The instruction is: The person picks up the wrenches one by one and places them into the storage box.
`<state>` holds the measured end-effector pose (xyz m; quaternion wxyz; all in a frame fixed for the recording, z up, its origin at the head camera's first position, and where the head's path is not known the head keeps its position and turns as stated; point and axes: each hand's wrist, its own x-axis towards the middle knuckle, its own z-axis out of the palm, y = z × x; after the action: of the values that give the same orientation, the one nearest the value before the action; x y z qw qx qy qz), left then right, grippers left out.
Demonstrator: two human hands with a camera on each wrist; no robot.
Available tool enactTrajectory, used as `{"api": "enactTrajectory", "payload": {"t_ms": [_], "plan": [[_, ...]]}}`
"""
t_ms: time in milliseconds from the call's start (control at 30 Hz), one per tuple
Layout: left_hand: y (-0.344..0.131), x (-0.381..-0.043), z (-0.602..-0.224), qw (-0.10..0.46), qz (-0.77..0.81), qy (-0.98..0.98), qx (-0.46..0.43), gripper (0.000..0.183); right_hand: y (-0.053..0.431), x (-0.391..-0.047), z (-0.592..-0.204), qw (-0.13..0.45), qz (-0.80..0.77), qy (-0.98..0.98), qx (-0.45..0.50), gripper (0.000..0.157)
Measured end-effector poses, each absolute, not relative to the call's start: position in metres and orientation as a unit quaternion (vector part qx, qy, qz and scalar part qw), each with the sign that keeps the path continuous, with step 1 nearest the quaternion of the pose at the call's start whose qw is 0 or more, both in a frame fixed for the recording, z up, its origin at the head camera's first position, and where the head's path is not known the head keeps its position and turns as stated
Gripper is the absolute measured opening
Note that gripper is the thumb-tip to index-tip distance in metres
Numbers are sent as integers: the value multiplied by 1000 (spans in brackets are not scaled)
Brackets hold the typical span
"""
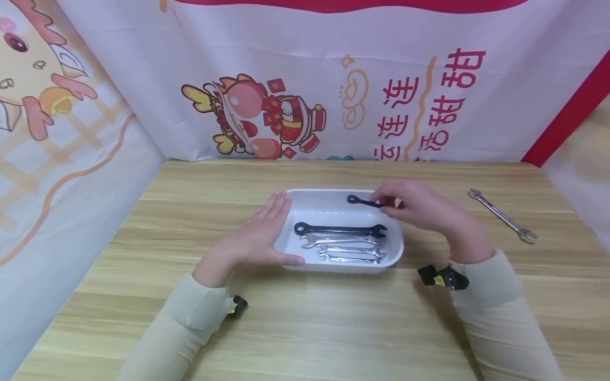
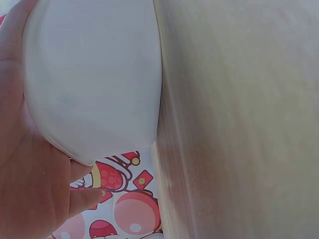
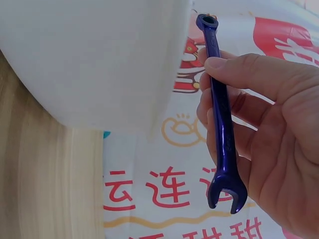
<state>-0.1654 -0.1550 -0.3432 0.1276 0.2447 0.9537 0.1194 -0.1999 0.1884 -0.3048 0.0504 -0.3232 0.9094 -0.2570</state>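
My right hand (image 1: 424,209) pinches a dark combination wrench (image 1: 362,201) above the back right of a white plastic tray (image 1: 333,269). Up close in the right wrist view, this wrench (image 3: 224,119) looks blue-purple, its ring end past the thumb and its open end hanging lower. My left hand (image 1: 257,238) rests against the tray's left end, fingers straight along the rim and thumb at the front corner. Inside the tray lie a longer black wrench (image 1: 338,230) and several silver wrenches (image 1: 343,239), roughly parallel.
A silver open-ended wrench (image 1: 502,216) lies by itself on the wooden table (image 1: 333,328), right of my right hand. Printed cloth (image 1: 305,42) hangs along the table's back edge, with another cloth panel (image 1: 95,174) at the left.
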Motion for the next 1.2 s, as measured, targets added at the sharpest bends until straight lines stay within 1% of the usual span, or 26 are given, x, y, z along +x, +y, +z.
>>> {"api": "enactTrajectory", "payload": {"t_ms": [633,1000,1200], "plan": [[-155,-166,-344,123,122,954,244,135,166,-197,-311,49,-261,895,-358,26],[-155,-164,-345,123,122,955,240,132,150,-209,-316,83,-264,887,-371,26],[-155,-164,-345,124,119,955,240,133,142,-216,-321,91,-261,879,-388,26]]}}
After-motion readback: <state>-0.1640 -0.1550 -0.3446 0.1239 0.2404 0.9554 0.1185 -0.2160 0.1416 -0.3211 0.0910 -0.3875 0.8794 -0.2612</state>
